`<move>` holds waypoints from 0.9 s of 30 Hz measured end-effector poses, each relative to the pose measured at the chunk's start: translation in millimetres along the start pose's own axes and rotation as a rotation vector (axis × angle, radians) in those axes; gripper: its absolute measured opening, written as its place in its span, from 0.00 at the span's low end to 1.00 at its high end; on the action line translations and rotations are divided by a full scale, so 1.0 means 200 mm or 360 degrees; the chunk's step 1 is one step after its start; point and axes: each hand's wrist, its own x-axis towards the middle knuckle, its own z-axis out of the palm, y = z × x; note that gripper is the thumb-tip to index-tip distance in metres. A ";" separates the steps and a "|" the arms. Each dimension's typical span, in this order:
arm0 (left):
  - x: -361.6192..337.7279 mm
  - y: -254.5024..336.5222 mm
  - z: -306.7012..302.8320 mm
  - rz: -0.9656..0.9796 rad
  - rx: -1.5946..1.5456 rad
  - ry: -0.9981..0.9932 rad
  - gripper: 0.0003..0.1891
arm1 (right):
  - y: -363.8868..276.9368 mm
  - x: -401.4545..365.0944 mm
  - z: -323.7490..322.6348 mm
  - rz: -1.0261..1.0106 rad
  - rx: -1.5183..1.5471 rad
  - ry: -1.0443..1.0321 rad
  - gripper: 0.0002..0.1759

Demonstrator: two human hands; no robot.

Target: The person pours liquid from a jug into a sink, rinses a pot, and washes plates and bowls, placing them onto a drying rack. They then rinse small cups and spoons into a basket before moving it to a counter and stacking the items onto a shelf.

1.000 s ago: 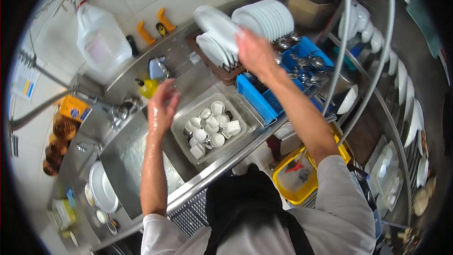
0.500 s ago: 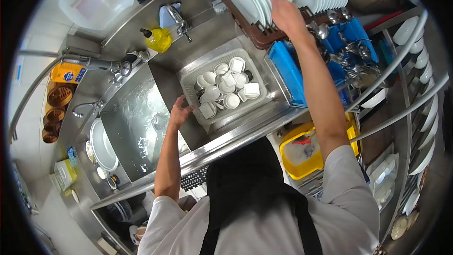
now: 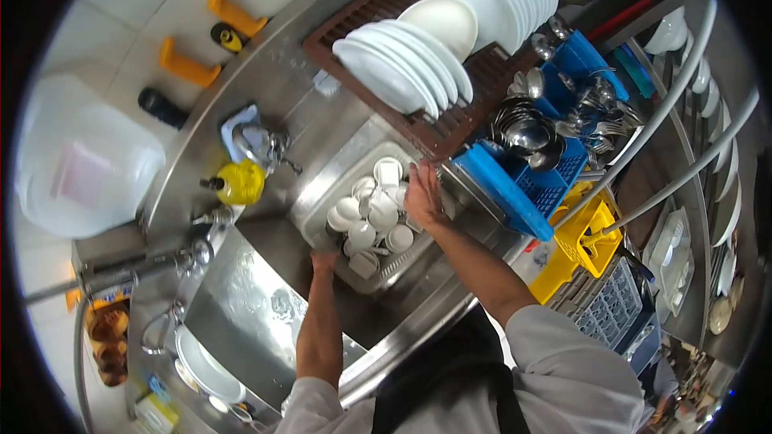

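Observation:
A white plastic basket [image 3: 394, 270] sits in the sink, filled with small white dishes [image 3: 381, 214], some round and some squarish. My left hand [image 3: 324, 262] is down at the basket's left edge, its fingers largely hidden. On the opposite side, my right hand [image 3: 424, 195] reaches over the basket's right part, fingers stretched out above the dishes beside the rim. Beyond it, white plates [image 3: 402, 68] lean in a brown slotted rack [image 3: 358, 12].
Blue cutlery baskets [image 3: 505, 193] with spoons and forks stand right of the sink. Left lies a basin of water [image 3: 261, 305]. A yellow soap bottle [image 3: 241, 183] and a tap [image 3: 261, 145] are behind. Grey rails [image 3: 663, 108] cross the right side.
My right hand has left the plates in the rack and come down to the basket. The left hand is lower against the basket's edge. The view has turned and shifted.

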 end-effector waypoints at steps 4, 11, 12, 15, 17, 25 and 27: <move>-0.07 -0.05 0.16 0.0025 -0.0195 0.0440 0.19 | 0.24 0.08 0.16 0.0614 0.0104 -0.0196 0.24; -0.22 0.19 -0.24 -0.0001 0.0623 -0.0551 0.19 | 0.46 0.09 0.21 0.0561 -0.0232 -0.0772 0.20; -0.27 0.17 -0.21 -0.0174 0.0352 -0.0248 0.18 | 0.46 0.07 0.19 0.0370 -0.0425 -0.0812 0.20; -0.46 0.21 -0.24 -0.0412 -0.0702 0.0604 0.18 | 0.36 0.05 0.00 0.0348 -0.0508 -0.0633 0.20; -0.65 0.26 -0.39 -0.0305 -0.0995 0.0703 0.17 | 0.38 0.03 0.04 0.0400 -0.0462 -0.0472 0.21; -1.28 0.44 -0.91 -0.0207 -0.1479 0.1059 0.14 | 0.04 -0.11 -0.58 0.0559 0.0372 -0.0296 0.20; -1.42 0.43 -0.98 -0.0196 -0.1433 0.1284 0.16 | -0.03 -0.21 -0.59 0.0479 0.0609 -0.0211 0.17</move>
